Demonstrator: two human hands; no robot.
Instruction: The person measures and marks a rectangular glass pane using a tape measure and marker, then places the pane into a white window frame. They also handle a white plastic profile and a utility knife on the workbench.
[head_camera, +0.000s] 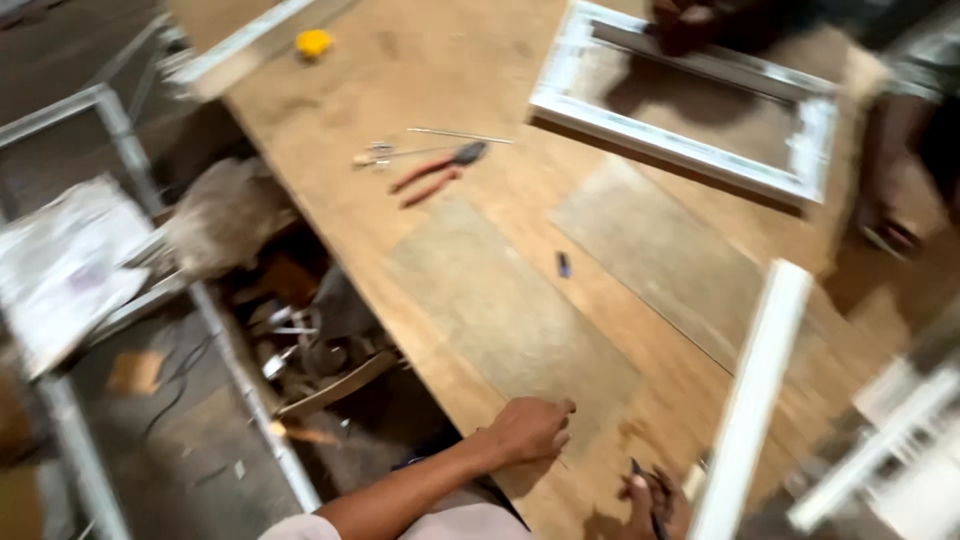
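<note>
- The left hand (528, 430) rests knuckles-down on the wooden workbench (420, 130), fingers curled; whether it pinches anything, I cannot tell.
- The right hand (655, 497) grips a dark pen-like tool (645, 490), just beside the white frame bar (750, 400).

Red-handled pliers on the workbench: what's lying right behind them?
Behind the red-handled pliers on the wooden workbench lie a thin metal rod and some small metal bits, too blurred to identify.

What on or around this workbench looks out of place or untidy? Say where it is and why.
Under the workbench's left edge, scrap pieces lie in a jumbled heap. On top, red-handled pliers and a few small metal parts lie loose, apart from both hands: left hand, right hand.
</note>
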